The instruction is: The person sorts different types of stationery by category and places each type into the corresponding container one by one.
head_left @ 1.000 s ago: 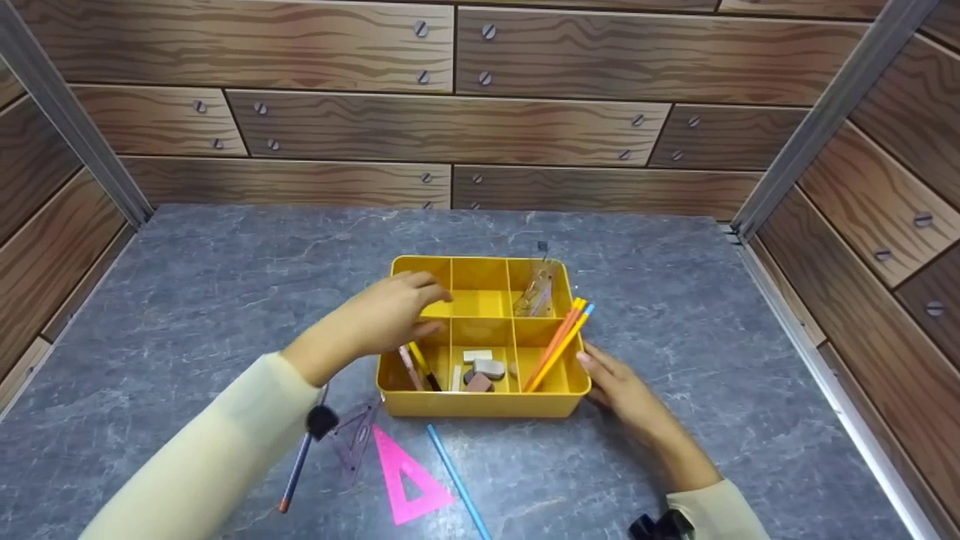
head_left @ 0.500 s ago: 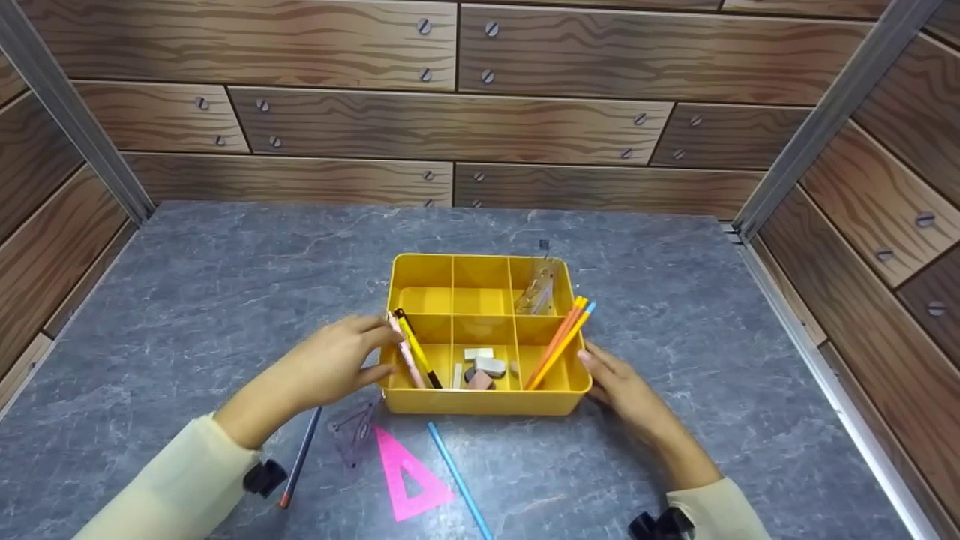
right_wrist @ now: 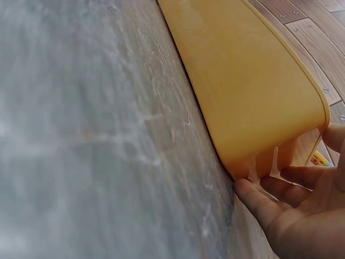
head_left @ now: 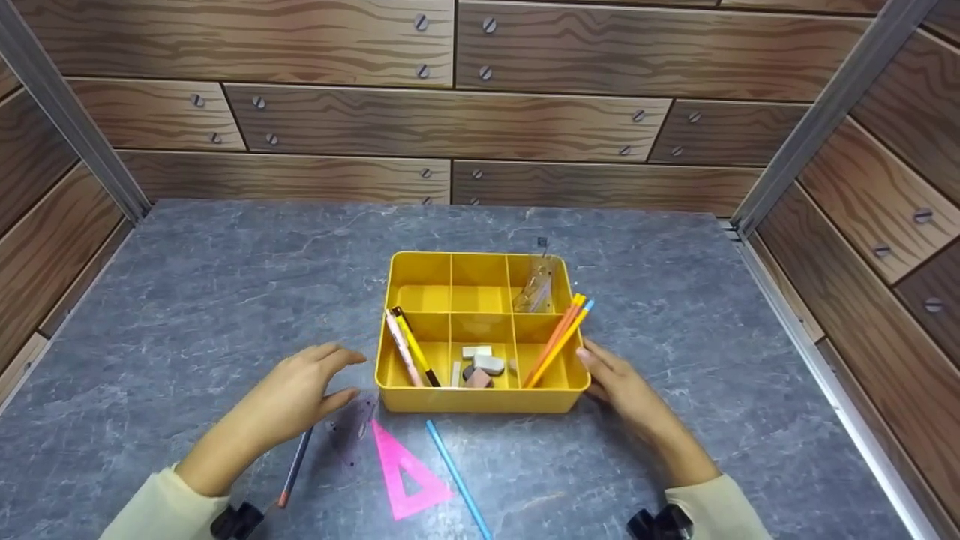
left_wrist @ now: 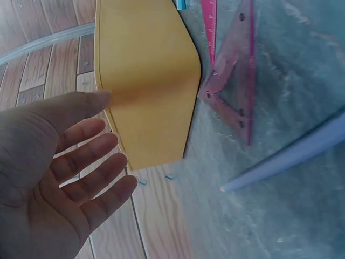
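Observation:
A yellow compartment box (head_left: 480, 401) stands on the table. My left hand (head_left: 300, 390) hovers to its left, fingers loosely spread and holding nothing; its palm (left_wrist: 38, 199) shows in the left wrist view. Below that hand lie a dark blue pencil (head_left: 296, 465) and a clear purple set square (left_wrist: 245, 70). My right hand (head_left: 622, 382) rests against the box's right side, its fingertips (right_wrist: 248, 189) touching the outer wall and its thumb at the rim. A pink pen (head_left: 403, 346) and a yellow-and-black pen (head_left: 414, 345) lean in the front left compartment.
Several erasers (head_left: 487, 365) lie in the front middle compartment. Orange and yellow pencils (head_left: 561, 341) lean at front right, and clear rulers (head_left: 536, 285) stand at back right. Before the box lie a pink set square (head_left: 394, 480) and a light blue pencil (head_left: 457, 480). Wood-patterned walls (head_left: 450, 124) enclose the table.
My left hand has moved from over the box's left compartments down and left, off the box. The pink and yellow-and-black pens now show fully. My right hand has stayed at the box's side.

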Demonstrator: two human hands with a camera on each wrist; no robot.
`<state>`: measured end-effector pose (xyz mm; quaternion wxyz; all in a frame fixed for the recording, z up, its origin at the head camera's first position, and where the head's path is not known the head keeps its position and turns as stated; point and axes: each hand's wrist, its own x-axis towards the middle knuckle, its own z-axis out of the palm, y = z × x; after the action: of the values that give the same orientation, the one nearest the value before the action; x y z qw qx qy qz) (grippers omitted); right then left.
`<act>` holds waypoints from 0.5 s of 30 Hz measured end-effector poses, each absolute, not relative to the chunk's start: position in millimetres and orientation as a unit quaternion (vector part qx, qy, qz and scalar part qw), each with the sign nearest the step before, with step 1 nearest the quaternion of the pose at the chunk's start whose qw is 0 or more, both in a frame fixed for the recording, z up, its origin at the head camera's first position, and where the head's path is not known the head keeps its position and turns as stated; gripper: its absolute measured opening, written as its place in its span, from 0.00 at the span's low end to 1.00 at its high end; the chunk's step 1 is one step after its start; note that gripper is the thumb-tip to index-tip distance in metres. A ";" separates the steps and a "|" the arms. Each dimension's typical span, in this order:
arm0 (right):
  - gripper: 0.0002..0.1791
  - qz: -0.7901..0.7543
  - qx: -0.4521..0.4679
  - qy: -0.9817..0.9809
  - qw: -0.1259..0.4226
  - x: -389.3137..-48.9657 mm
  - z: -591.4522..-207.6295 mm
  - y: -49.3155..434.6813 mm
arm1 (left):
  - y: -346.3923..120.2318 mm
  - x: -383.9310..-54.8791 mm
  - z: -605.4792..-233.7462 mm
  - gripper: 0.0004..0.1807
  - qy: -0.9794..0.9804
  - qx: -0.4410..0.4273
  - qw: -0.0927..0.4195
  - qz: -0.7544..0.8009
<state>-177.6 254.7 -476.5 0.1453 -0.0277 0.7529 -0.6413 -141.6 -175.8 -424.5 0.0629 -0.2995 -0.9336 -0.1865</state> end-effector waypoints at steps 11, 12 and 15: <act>0.37 -0.645 -0.032 0.750 0.142 -178.3 -476.7 255.2 | -177.4 -130.8 -443.0 0.16 -0.944 -0.283 0.076 -0.150; 0.37 -0.645 -0.029 0.750 0.142 -178.2 -476.9 255.2 | -177.1 -130.3 -444.1 0.16 -0.946 -0.279 0.073 -0.146; 0.37 -0.642 -0.026 0.753 0.144 -177.8 -476.8 254.9 | -176.7 -128.9 -447.1 0.16 -0.951 -0.268 0.061 -0.143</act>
<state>-177.8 254.9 -476.8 0.1441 -0.0264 0.7527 -0.6418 -128.9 -176.7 -447.1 0.0611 -0.2678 -0.9509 -0.1429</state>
